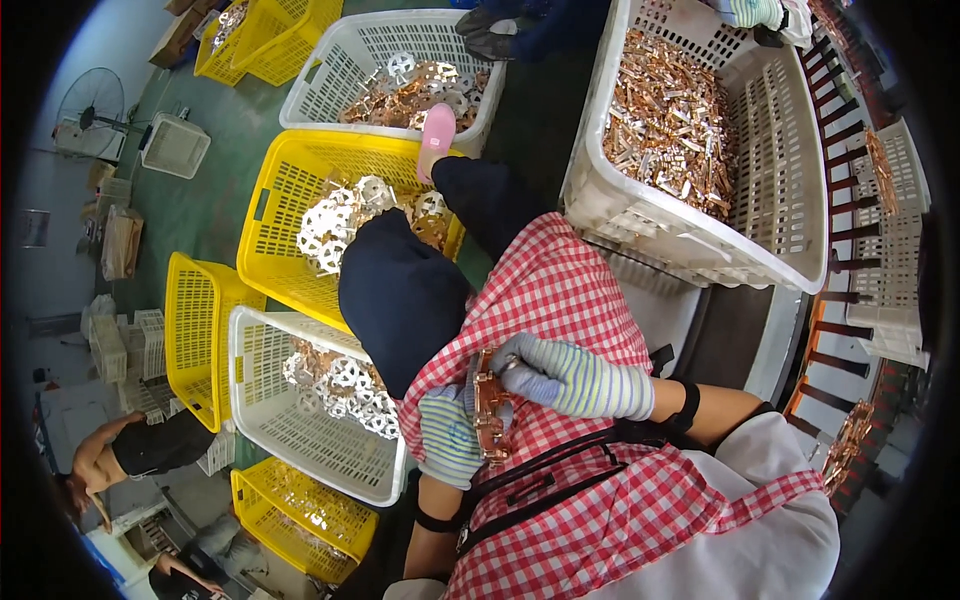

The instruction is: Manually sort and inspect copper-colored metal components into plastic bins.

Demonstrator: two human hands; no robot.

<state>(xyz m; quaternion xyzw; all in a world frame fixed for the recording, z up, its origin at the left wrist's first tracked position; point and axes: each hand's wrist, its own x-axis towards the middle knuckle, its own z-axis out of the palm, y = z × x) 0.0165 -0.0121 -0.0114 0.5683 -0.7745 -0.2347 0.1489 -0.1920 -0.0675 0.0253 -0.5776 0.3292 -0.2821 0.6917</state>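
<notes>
Coppery parts (491,412) in hand, right over the lap
Left hand (450,432) is wrapped round the stack; right hand (568,376) bunches its fingers at the top end, can't tell if it's pinching anything. Looks like a sorting/lining-up step, so next move probably wants a steady left grip.

A fan (87,117) (round, wire-caged) stands near a white bin (175,147).
</notes>
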